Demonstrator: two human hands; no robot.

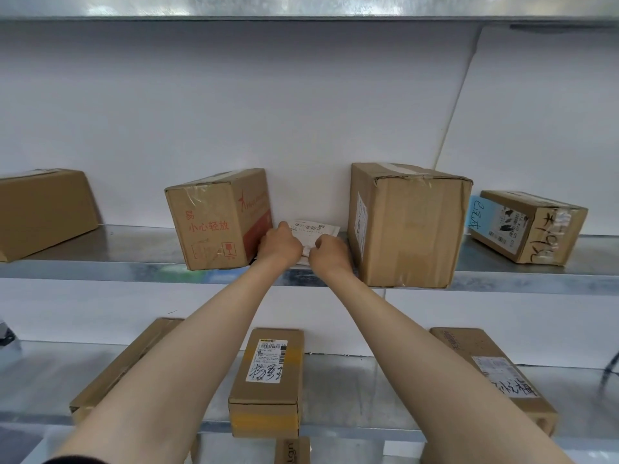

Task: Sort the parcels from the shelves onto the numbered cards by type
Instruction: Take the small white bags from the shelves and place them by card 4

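Note:
A small white soft parcel [315, 231] with a barcode label lies on the upper metal shelf [134, 259], between a cardboard box with red print [214, 222] and a taller plain cardboard box [405, 226]. Both my arms reach up to it. My left hand [279, 244] grips its left edge, and my right hand [330, 251] grips its right front part. My fingers are curled on the parcel, and its lower part is hidden behind my hands.
On the upper shelf a box [43, 209] sits far left and a labelled box [529, 226] far right. The lower shelf [351, 390] carries a long box [134, 360], a yellow-taped box [268, 380] and a labelled box [492, 373].

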